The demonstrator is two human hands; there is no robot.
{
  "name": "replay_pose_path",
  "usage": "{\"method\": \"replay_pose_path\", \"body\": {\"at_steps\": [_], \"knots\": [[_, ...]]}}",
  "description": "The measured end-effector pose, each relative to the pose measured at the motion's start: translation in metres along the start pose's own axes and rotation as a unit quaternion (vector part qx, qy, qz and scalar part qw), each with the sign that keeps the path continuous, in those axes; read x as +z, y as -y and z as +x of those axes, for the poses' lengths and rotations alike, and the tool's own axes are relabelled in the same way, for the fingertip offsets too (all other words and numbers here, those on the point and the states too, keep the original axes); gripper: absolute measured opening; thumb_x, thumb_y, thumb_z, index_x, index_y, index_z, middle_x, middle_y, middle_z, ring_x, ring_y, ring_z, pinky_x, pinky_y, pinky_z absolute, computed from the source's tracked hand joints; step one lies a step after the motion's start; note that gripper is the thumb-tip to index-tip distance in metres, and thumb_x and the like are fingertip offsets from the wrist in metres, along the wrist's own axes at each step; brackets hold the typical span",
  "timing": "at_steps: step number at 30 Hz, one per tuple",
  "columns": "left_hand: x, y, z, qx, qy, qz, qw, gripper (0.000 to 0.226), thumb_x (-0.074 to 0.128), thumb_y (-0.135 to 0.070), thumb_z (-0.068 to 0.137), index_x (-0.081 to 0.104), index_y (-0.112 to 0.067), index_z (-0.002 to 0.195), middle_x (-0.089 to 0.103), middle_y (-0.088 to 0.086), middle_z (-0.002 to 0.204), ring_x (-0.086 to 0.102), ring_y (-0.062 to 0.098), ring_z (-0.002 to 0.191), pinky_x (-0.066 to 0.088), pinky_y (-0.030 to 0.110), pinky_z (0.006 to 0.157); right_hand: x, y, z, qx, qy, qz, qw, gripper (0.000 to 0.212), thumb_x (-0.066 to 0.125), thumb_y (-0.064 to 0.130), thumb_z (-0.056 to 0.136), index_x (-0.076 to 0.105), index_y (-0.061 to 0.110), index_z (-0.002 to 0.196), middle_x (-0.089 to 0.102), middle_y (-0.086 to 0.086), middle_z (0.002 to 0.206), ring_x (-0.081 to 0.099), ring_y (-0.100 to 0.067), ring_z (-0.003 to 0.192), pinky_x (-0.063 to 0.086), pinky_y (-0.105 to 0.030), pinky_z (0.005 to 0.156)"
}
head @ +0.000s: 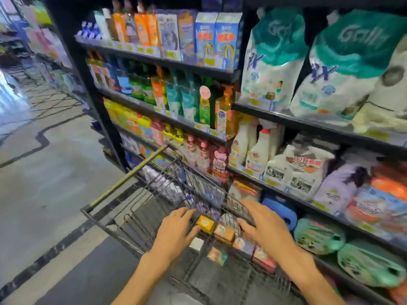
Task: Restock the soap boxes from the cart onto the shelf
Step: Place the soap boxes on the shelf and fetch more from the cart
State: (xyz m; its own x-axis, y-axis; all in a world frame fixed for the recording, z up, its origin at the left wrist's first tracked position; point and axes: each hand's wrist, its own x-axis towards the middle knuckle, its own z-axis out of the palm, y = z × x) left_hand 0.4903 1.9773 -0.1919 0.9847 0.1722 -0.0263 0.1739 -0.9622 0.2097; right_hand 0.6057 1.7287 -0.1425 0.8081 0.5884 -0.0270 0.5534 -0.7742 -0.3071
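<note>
A dark wire cart (132, 219) stands against the shelf unit, and several small soap boxes lie in its basket. Among them are a yellow-orange box (206, 223), a tan one (224, 233) and a pink-red one (263, 259). My left hand (176, 232) reaches down into the basket with fingers spread, its tips beside the yellow-orange box. My right hand (262, 225) hovers over the row of boxes, fingers extended and a little bent, holding nothing that I can see. The frame is blurred by motion.
The black shelf unit (167, 118) on the right is packed with bottles, refill pouches and spray bottles. Large white-green bags (343, 69) fill the upper right bay. A blue jug (284, 213) stands low beside the cart. An open aisle floor (44, 172) stretches to the left.
</note>
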Motion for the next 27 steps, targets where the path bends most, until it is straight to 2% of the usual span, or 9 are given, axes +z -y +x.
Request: {"method": "replay_pose_path", "body": {"at_steps": [3,7,11,14,17,19,23,25,27], "knots": [[0.016,0.035,0.043,0.001,0.036,-0.005,0.999,0.061,0.040,-0.060,0.100,0.043,-0.023,0.148,0.052,-0.001,0.139,0.053,0.022,0.125,0.048,0.036,0.098,0.022,0.005,0.034,0.030,0.019,-0.008,0.999,0.058,0.046,0.053,0.099,0.032,0.032,0.151,0.047,0.004,0.147,0.051,-0.021,0.130,0.048,-0.039,0.099],[0.050,0.076,0.092,0.002,0.121,-0.028,0.992,0.056,0.046,-0.052,0.101,0.045,-0.019,0.146,0.055,0.005,0.135,0.054,0.029,0.121,0.049,0.042,0.096,0.060,0.007,0.074,0.082,0.040,0.024,0.996,0.053,0.054,0.047,0.095,0.047,0.026,0.144,0.058,0.002,0.138,0.059,-0.023,0.122,0.050,-0.038,0.094],[0.106,0.107,0.136,0.004,0.215,-0.024,0.976,0.053,0.048,-0.046,0.101,0.044,-0.014,0.143,0.053,0.009,0.134,0.052,0.031,0.123,0.046,0.041,0.096,0.097,0.014,0.098,0.135,0.064,0.052,0.987,0.054,0.055,0.044,0.097,0.042,0.030,0.147,0.052,0.008,0.143,0.053,-0.019,0.129,0.042,-0.034,0.102],[0.164,0.126,0.163,0.002,0.278,-0.025,0.960,0.051,0.050,-0.041,0.101,0.042,-0.015,0.145,0.048,0.010,0.143,0.049,0.033,0.129,0.047,0.043,0.098,0.136,0.014,0.114,0.166,0.063,0.028,0.984,0.050,0.053,0.048,0.095,0.050,0.029,0.141,0.061,0.008,0.130,0.062,-0.019,0.116,0.046,-0.027,0.086],[0.223,0.140,0.189,0.019,0.333,-0.007,0.943,0.044,0.050,-0.031,0.101,0.044,-0.015,0.142,0.051,0.010,0.142,0.054,0.034,0.124,0.051,0.043,0.093,0.181,0.010,0.126,0.201,0.086,0.042,0.975,0.044,0.057,0.044,0.092,0.061,0.022,0.130,0.065,0.004,0.123,0.067,-0.020,0.107,0.054,-0.031,0.084],[0.265,0.148,0.205,0.026,0.367,0.011,0.930,0.035,0.046,-0.024,0.102,0.049,-0.011,0.135,0.055,0.014,0.136,0.058,0.035,0.119,0.051,0.043,0.092,0.215,0.003,0.128,0.219,0.079,0.070,0.970,0.049,0.054,0.049,0.088,0.065,0.017,0.125,0.068,-0.003,0.117,0.070,-0.025,0.099,0.057,-0.036,0.079],[0.348,0.157,0.223,0.041,0.377,0.056,0.924,0.037,0.045,-0.019,0.103,0.045,-0.011,0.139,0.051,0.014,0.138,0.057,0.036,0.122,0.047,0.044,0.096,0.281,-0.014,0.130,0.270,0.080,0.113,0.953,0.071,0.034,0.066,0.084,0.061,0.021,0.132,0.066,-0.003,0.127,0.064,-0.025,0.115,0.052,-0.035,0.091],[0.385,0.164,0.226,0.038,0.364,0.073,0.928,0.043,0.051,-0.015,0.099,0.044,-0.014,0.142,0.047,0.011,0.142,0.057,0.035,0.122,0.049,0.045,0.096,0.309,-0.023,0.130,0.272,0.092,0.133,0.949,0.066,0.042,0.069,0.089,0.057,0.023,0.134,0.065,-0.001,0.126,0.063,-0.023,0.113,0.046,-0.027,0.092],[0.410,0.170,0.232,0.043,0.332,0.083,0.939,0.049,0.070,-0.016,0.088,0.055,-0.013,0.135,0.053,0.011,0.136,0.064,0.032,0.113,0.055,0.038,0.081,0.327,-0.034,0.124,0.276,0.106,0.123,0.947,0.052,0.041,0.065,0.091,0.049,0.039,0.136,0.059,0.015,0.122,0.059,-0.005,0.103,0.037,-0.016,0.081]]}}
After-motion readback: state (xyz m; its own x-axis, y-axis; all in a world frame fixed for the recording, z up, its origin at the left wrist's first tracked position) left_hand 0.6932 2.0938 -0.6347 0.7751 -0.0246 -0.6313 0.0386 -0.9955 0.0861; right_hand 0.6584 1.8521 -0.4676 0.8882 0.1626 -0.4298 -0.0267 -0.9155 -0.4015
